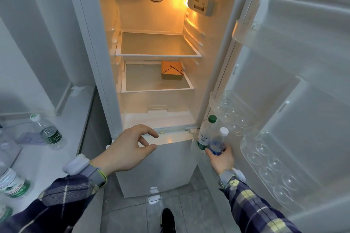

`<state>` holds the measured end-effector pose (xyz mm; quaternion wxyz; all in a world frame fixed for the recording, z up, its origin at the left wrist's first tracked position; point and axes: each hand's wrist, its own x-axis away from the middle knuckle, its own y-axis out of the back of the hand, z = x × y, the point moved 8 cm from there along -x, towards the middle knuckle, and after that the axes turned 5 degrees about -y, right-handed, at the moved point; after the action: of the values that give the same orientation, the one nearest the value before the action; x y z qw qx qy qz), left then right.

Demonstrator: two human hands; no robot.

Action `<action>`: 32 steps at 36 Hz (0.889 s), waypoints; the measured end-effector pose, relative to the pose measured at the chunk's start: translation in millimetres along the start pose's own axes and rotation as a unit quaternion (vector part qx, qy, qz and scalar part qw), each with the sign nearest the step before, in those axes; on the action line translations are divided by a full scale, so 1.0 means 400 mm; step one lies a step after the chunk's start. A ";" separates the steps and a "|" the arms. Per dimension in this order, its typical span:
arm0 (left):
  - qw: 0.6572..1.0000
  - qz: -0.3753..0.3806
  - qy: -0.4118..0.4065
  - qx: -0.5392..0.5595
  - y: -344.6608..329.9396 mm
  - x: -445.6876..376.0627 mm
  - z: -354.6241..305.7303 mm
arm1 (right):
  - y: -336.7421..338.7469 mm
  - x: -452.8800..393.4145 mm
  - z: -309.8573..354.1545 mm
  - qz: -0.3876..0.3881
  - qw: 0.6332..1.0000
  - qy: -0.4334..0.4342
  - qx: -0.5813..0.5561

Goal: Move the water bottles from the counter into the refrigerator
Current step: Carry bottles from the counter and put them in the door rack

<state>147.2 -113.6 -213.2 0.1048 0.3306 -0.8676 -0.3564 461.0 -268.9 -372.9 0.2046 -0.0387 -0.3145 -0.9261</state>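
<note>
The refrigerator [217,24] stands open and lit, its door [303,100] swung to the right. My right hand [222,159] grips two water bottles by their lower parts: one with a green cap [205,132] and one with a white cap and blue label [218,143]. They are upright, low down by the door hinge. My left hand [130,147] hovers in front of the fridge's lower edge, fingers loosely curled and holding nothing. On the counter [56,128] at the left stand a bottle with a dark green label [48,131] and another with a green label [13,185].
An orange-brown box [172,70] sits on the lower glass shelf [157,85]; the upper shelf [157,43] is bare. The door holds clear egg trays [269,164] and bins. The closed freezer door [157,166] is below, with tiled floor and my shoe [167,219].
</note>
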 end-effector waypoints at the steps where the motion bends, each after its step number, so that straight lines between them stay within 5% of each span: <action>1: 1.000 0.001 0.002 -0.003 -0.002 -0.001 0.005 | 0.006 0.003 -0.001 0.000 1.000 -0.001 -0.008; 9: 0.998 0.020 0.041 -0.048 -0.019 0.063 0.100 | 0.032 0.156 -0.005 -0.089 0.995 0.025 -0.027; 12: 0.995 0.033 0.056 -0.078 -0.026 0.115 0.146 | -0.035 0.217 0.017 -0.005 0.994 0.109 0.000; 15: 0.990 0.047 0.085 -0.098 -0.032 0.172 0.195 | -0.150 0.277 0.059 0.175 0.974 0.140 0.043; 18: 0.987 0.041 0.120 -0.096 -0.027 0.249 0.258 | -0.282 0.381 0.110 0.379 0.894 0.188 0.148; 21: 0.983 0.024 0.155 -0.090 -0.010 0.328 0.305 | -0.373 0.491 0.153 0.495 0.795 0.242 0.254; 29: 0.956 -0.085 0.272 -0.071 0.086 0.582 0.409 | -0.566 0.764 0.331 0.548 0.654 0.409 0.322; 32: 0.943 -0.130 0.299 -0.067 0.107 0.663 0.432 | -0.604 0.835 0.366 0.561 0.632 0.436 0.311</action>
<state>-147.6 -168.1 -323.1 0.3346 0.5241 -0.7196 -0.3090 50.1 -126.4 -325.9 0.7977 0.2662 -0.3760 -0.3891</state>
